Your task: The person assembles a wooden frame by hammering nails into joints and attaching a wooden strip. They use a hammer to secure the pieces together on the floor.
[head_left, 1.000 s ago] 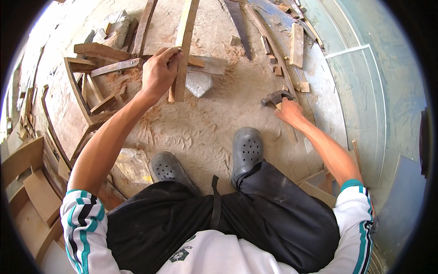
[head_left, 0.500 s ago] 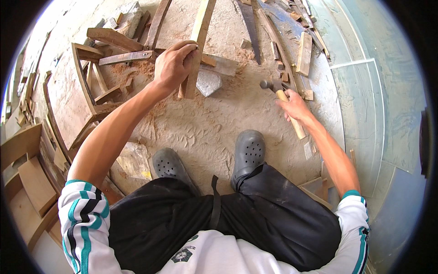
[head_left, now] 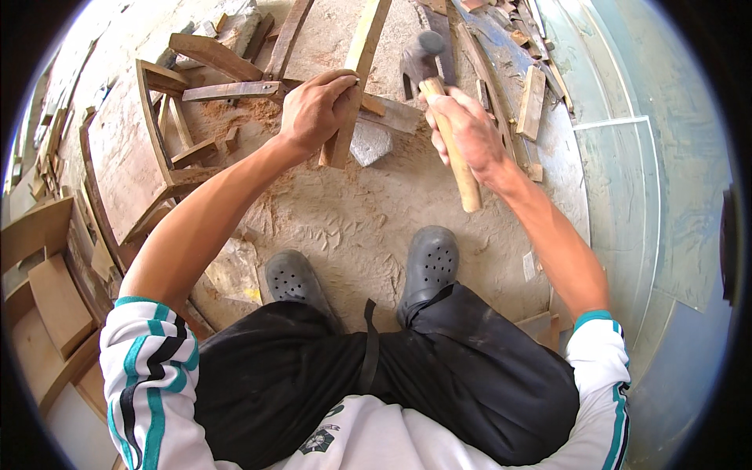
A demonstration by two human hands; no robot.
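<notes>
beyond the grey clogs (head_left: 432,262) on the dusty floor (head_left: 352,207), the right hand (head_left: 474,133) is clamping its fingers around a hammer (head_left: 454,150), holding it head-up; the left hand (head_left: 316,112) is resting on a wooden beam (head_left: 364,43), thumb and forefinger seemingly pinching a tiny object (head_left: 357,81). a stray swing could be bruising those fingertips, since they are sitting so near. the beam, lying well left of the floor's right edge, is looking straight, pale on top.

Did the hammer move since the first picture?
Yes. The hammer went up and left in the view: its head was lower than the long pale wood block; now it is higher and farther left of it.
</notes>
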